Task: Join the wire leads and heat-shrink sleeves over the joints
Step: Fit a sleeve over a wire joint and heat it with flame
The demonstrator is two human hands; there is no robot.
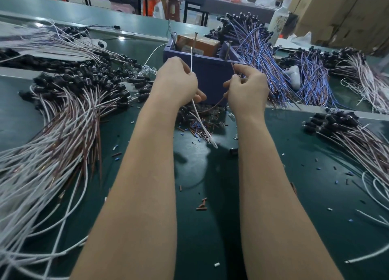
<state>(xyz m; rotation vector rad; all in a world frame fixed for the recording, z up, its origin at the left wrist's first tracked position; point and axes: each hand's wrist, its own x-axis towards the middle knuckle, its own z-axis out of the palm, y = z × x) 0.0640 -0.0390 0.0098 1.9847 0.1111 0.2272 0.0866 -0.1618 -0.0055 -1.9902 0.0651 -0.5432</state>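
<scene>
The left hand point(176, 81) pinches the white lead point(191, 56) between thumb and curled fingers. The right hand point(246, 88) grips the brown lead point(232, 69) in the same manner. Both leads are held above the bench mat point(210, 185), directly in front of the blue box point(210, 73) at 12 o'clock. The free ends point upward and the tails hang toward 6 o'clock. This hold most likely keeps the two ends level and near each other for joining, and keeps the slack clear of the work. Stock is laid out within reach of either hand: the white-and-brown bundle point(63, 132) at 9 o'clock, and the blue bundle point(259, 54) at 1 o'clock. Loose sleeve pieces point(202, 205) lie scattered on the mat at 6 o'clock of the hands. The following cannot be determined:

- whether the lead ends are stripped
- whether a sleeve already sits on either lead
- whether the ends touch, since the fingers cover the grip zone

The function of the orange-brown block point(202, 44) inside the box, and of the thin upright rods on it, is not legible. No heat source is identifiable. The bundles run off the frame edges.
</scene>
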